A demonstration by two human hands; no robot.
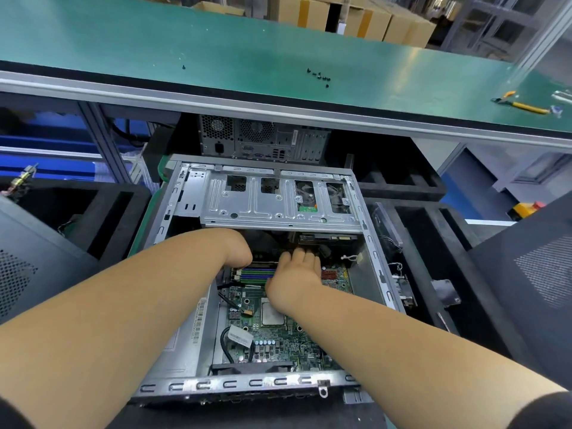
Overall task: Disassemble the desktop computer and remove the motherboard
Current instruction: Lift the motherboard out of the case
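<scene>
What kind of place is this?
Probably an electronics teardown or repair workshop: a long green bench with loose screws and pliers, stacked cartons behind, and a second computer under the bench beyond the open case.

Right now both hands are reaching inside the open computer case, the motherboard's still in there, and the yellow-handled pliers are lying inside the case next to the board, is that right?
Not quite. In the head view the yellow-handled pliers lie on the green workbench at the far right, not inside the case. The rest holds: the left hand and right hand both reach inside the open computer case, with the motherboard still in it.
</scene>
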